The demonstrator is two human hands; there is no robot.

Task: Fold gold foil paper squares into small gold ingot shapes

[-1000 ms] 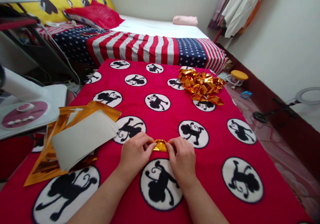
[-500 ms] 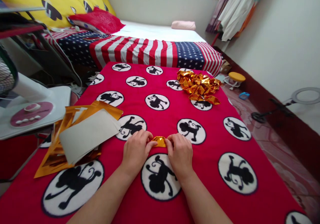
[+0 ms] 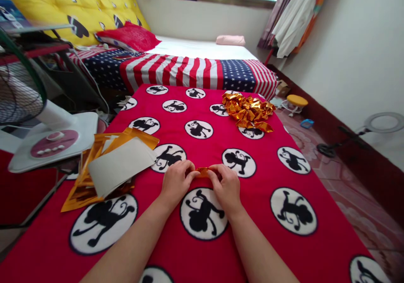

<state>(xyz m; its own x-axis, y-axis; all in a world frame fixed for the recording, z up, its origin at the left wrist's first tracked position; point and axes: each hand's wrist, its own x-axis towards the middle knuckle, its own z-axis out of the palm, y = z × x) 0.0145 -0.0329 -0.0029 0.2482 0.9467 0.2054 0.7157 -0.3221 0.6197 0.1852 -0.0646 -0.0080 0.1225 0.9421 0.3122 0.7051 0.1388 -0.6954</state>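
A small folded piece of gold foil paper (image 3: pixel 203 172) sits between my two hands, just over the red monkey-print cloth (image 3: pixel 252 241). My left hand (image 3: pixel 178 180) pinches its left end between thumb and fingers. On the other end, the thumb and fingers of my right hand (image 3: pixel 226 185) are closed in the same way. Fingertips cover both ends, so only the middle strip shows. To the left lies a loose stack of gold and grey-backed paper sheets (image 3: pixel 121 165). A heap of folded gold foil pieces (image 3: pixel 248 109) rests at the far right of the cloth.
A white fan base (image 3: pixel 78 133) stands by the left edge of the cloth. Behind is a bed with a flag-striped cover (image 3: pixel 179 70). On the floor at right are a yellow stool (image 3: pixel 296 100) and a ring light on a stand (image 3: pixel 385 122).
The view has tilted up slightly. The gold foil paper shows as a narrower, darker strip between my fingers, and my right fingers reach further over it.
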